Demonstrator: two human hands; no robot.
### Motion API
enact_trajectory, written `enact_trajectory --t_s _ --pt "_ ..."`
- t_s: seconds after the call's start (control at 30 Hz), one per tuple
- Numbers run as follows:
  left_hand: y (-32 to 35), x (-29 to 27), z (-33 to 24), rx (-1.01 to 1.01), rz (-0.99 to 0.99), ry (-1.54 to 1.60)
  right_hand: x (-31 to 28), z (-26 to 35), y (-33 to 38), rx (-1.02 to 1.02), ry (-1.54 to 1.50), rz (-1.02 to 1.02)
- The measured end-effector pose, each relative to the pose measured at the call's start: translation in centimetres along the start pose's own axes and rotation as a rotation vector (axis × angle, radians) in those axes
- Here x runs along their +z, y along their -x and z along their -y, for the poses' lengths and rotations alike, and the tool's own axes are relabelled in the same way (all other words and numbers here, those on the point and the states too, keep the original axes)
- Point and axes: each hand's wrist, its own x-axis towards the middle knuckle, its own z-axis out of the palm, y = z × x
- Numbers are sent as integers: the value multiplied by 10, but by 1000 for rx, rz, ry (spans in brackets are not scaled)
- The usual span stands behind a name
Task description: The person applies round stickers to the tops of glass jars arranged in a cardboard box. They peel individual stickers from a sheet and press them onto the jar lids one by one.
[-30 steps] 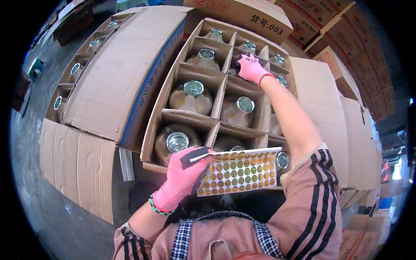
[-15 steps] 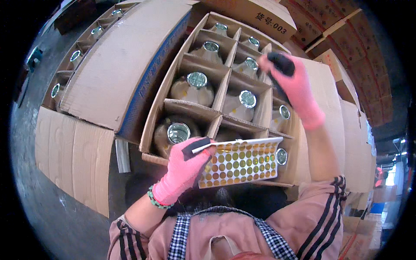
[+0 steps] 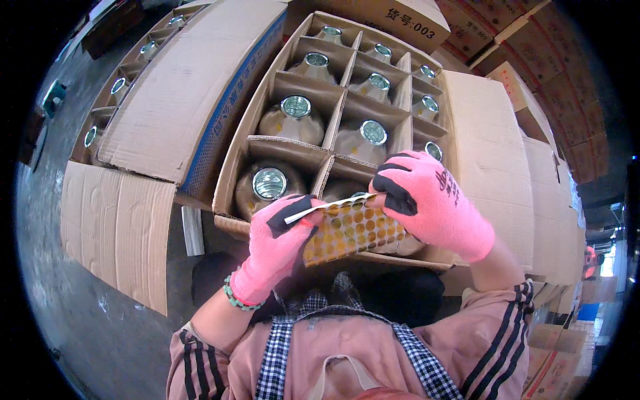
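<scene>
A sheet of round gold stickers (image 3: 350, 230) is in front of me, over the near edge of an open cardboard box (image 3: 235, 175). My left hand (image 3: 277, 233), in a pink and black glove, is closed on the sheet's left end. My right hand (image 3: 433, 207), gloved the same way, pinches at the sheet's upper right edge; whether a loose sticker is between its fingers is hidden. In the box, cardboard dividers part several glass bottles (image 3: 293, 125) with wide, shiny round mouths. The sheet and my right hand cover part of the near compartments.
A second box (image 3: 190, 87) with bottles stands at the left, its big flap raised between the two boxes. Another flap (image 3: 113, 240) hangs over the grey floor. The open box's right flap (image 3: 487, 160) lies outward. Stacked cartons (image 3: 533, 73) rise at the far right.
My right hand has come down and toward me from above the far right compartments to the sticker sheet. The sheet has tilted and shifted slightly; my left hand still holds it.
</scene>
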Motion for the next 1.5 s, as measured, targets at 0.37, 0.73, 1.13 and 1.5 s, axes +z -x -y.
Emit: enact_trajectory --t_s 0.37,0.73,1.13,1.5 --pt "2 -8 -6 -134 -14 51 5 3 7 -224 105 -156" --pt "-4 -9 -4 -167 -98 -25 -8 -13 -13 -99 -258 -231" --pt "-18 -14 6 129 148 -309 75 -153 -220 241 268 -66" --pt "-21 -23 9 204 198 -292 91 -157 -267 289 551 313"
